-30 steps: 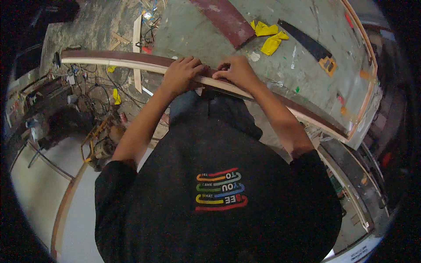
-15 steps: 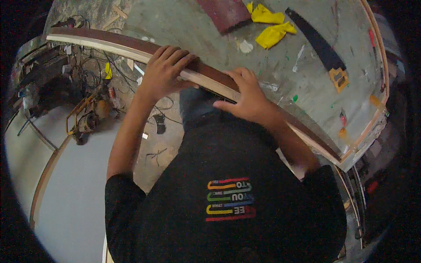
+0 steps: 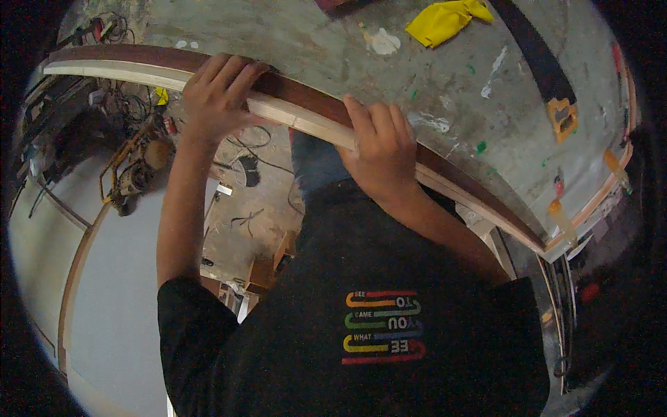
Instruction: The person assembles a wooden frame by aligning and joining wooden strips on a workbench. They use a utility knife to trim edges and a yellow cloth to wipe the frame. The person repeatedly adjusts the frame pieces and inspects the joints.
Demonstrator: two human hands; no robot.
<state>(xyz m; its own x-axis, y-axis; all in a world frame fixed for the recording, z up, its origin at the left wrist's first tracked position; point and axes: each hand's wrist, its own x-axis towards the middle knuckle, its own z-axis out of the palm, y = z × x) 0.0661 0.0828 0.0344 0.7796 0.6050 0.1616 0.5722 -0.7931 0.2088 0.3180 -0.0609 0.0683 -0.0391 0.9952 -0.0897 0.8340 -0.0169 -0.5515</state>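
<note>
A long wooden board point(image 3: 302, 95), dark brown on its upper face and pale along its near edge, runs across the view along the near side of the grey-green worktop point(image 3: 313, 48). My left hand point(image 3: 219, 97) is closed over it left of the middle, fingers bent over the brown face. Further right my right hand point(image 3: 381, 146) grips the same board, its fingers curled across the top; the thumb is mostly hidden. Both hands lie in front of my black shirt point(image 3: 292, 333), with a bare stretch of board between them.
A handsaw point(image 3: 538, 62) with a wooden handle lies on the right of the worktop, beside a yellow cloth point(image 3: 445, 22). Two amber-handled tools point(image 3: 561, 217) rest near the right corner. At lower left are a machine point(image 3: 142, 167), cables and a pale panel point(image 3: 118, 299).
My left hand has shifted left. The right hand has turned, and its fingers now wrap over the board, the thumb no longer stretched out below. The view has shifted, so the worktop items appear higher.
</note>
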